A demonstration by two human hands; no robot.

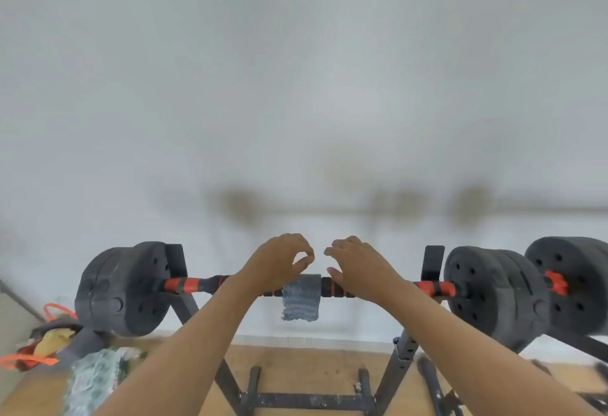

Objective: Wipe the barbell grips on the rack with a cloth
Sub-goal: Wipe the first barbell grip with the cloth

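**Both hands above a cloth draped over the barbell**

The left hand [278, 262] hangs just over the bar with fingers loosely curled, thumb and forefinger tips nearly meeting, holding nothing. The right hand [357, 267] is at its 3 o'clock, fingers relaxed and spread, also holding nothing; a narrow gap separates the two.

At 6 o'clock from that gap, a blue-grey striped cloth [301, 298] is folded over the middle of the barbell [197, 285], its free end hanging down in front. Whether either hand touches it cannot be told.

No writing or brand can be read anywhere; the picture is soft.

The bar's grips are black with orange bands, showing either side of the cloth. Black weight plates [123, 289] sit at the 9 o'clock end, more at 3 o'clock. The bar lies in the hooks of a dark metal rack [403, 359] standing on a wooden floor [312, 366].

Behind is a pale wall [296, 86], close to the bar. A heap of bags [56, 343] lies at 8 o'clock.
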